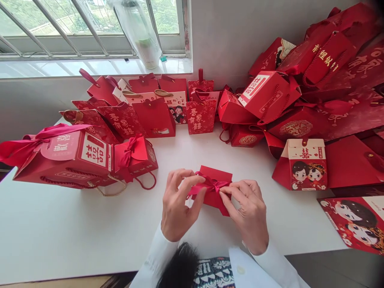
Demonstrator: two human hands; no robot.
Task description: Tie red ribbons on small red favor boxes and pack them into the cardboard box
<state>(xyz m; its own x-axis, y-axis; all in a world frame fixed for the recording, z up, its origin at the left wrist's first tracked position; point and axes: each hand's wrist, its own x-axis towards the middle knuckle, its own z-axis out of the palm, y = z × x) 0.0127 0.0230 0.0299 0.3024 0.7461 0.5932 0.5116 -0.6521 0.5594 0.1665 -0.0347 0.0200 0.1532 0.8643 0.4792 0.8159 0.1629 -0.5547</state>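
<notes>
Slightly clockwise-tilted red gift box (215,203)

I held a small red gift box (216,176) tilted between my left hand (178,204) and right hand (247,214). A glossy red ribbon (211,185) ran across its middle, tied in a bow, the loops pulled out to either side, and my fingertips (223,192) pinched at the knot

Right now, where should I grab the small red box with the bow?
Take the small red box by its rope handle, coming from the front. That loop lies out on the white table, while the big red box sits against its left side.
</notes>
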